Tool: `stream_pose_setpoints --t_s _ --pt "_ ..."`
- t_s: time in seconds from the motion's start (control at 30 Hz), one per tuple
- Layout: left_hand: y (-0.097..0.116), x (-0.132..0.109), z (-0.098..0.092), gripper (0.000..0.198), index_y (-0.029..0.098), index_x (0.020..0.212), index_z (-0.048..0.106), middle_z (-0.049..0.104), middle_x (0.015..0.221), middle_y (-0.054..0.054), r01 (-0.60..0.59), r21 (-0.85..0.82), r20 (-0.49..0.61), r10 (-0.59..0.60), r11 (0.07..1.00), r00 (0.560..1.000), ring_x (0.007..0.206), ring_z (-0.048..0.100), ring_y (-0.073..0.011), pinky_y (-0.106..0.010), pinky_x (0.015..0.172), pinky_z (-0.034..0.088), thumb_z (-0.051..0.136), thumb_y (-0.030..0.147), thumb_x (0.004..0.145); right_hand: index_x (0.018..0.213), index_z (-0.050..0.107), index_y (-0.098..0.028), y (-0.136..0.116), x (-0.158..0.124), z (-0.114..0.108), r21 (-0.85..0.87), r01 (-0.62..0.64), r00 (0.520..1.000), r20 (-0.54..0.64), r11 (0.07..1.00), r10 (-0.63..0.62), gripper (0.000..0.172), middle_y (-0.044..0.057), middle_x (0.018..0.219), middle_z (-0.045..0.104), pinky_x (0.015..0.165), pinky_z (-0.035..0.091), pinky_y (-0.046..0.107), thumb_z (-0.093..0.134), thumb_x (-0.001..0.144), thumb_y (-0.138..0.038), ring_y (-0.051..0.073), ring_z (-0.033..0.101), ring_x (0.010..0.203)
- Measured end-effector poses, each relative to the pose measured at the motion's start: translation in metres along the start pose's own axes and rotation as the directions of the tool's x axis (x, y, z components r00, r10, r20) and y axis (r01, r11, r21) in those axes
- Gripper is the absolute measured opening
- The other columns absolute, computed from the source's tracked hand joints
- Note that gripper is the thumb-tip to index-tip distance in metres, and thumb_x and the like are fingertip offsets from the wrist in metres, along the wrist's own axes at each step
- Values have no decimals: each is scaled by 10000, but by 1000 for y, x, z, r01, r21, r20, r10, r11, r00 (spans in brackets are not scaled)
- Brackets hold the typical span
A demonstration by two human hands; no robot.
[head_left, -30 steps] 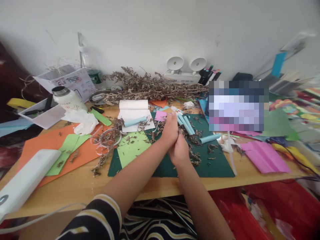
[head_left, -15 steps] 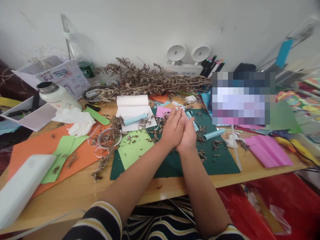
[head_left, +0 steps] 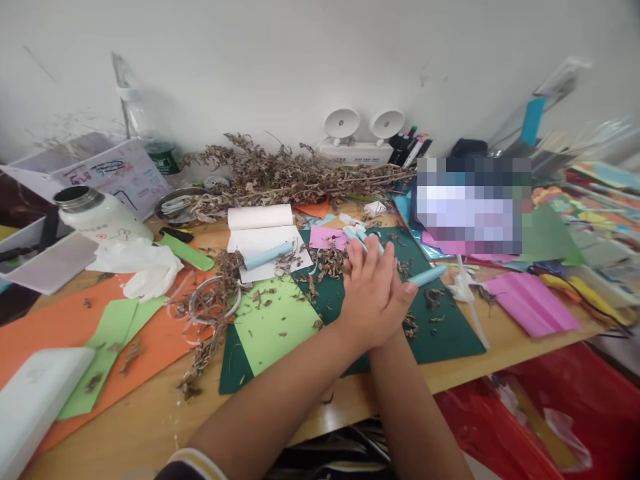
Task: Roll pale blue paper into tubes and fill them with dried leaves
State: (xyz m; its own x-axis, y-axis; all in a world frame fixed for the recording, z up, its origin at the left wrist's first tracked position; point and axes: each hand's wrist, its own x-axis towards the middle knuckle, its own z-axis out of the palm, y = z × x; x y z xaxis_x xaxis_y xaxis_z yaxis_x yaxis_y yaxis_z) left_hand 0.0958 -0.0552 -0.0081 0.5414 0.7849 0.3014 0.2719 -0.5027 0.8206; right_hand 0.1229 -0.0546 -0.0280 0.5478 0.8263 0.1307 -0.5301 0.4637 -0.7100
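Note:
My left hand (head_left: pixel 367 287) and my right hand (head_left: pixel 401 298) are pressed palm to palm above a dark green cutting mat (head_left: pixel 450 327). The left hand lies on top with its fingers stretched flat. Most of the right hand is hidden beneath it; only its thumb and outer edge show. Whether anything lies between the palms is hidden. Crumbled dried leaves (head_left: pixel 330 263) are scattered on the mat around the hands. A light blue paper roll (head_left: pixel 427 275) lies just right of the fingers, and more rolls sit beyond the fingertips.
A heap of dried branches (head_left: pixel 290 177) runs along the wall. On the left lie light green paper (head_left: pixel 275 323), orange paper (head_left: pixel 60 320), a clear tape ring (head_left: pixel 210 300), a white flask (head_left: pixel 97 217) and white paper (head_left: pixel 260 230). Pink paper (head_left: pixel 530 303) is at the right, a red bin (head_left: pixel 550 413) below.
The pressed hands have slid against each other; the left hand now covers the right. The view has shifted so they sit a little lower and further right on the mat.

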Motion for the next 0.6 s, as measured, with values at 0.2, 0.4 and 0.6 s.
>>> stream_pose_setpoints --t_s 0.2,0.4,0.6 --pt "-4 -1 5 521 325 1297 163 79 1404 14 89 92 -117 -78 992 990 1276 -63 -247 -503 1005 -26 298 449 809 1073 502 -334 -12 -11 -2 100 -212 968 156 972 195 365 -43 1265 407 991 218 450 341 767 -451 153 351 1181" --pt "-24 6 1 518 236 1290 232 88 1402 -40 4 165 -147 21 986 989 1279 5 -259 -480 1018 53 299 431 815 1082 514 -244 -12 -31 -10 139 -260 965 -8 956 263 385 10 1144 533 994 248 407 340 792 -427 146 438 1108" --pt "-19 1 5 517 151 1284 264 191 1376 -83 53 56 -60 -49 997 997 1277 96 -211 -388 1048 104 282 400 831 1067 516 -256 -14 -37 -12 138 -307 938 -124 942 324 388 -1 1131 540 977 288 371 349 780 -457 120 441 1101"
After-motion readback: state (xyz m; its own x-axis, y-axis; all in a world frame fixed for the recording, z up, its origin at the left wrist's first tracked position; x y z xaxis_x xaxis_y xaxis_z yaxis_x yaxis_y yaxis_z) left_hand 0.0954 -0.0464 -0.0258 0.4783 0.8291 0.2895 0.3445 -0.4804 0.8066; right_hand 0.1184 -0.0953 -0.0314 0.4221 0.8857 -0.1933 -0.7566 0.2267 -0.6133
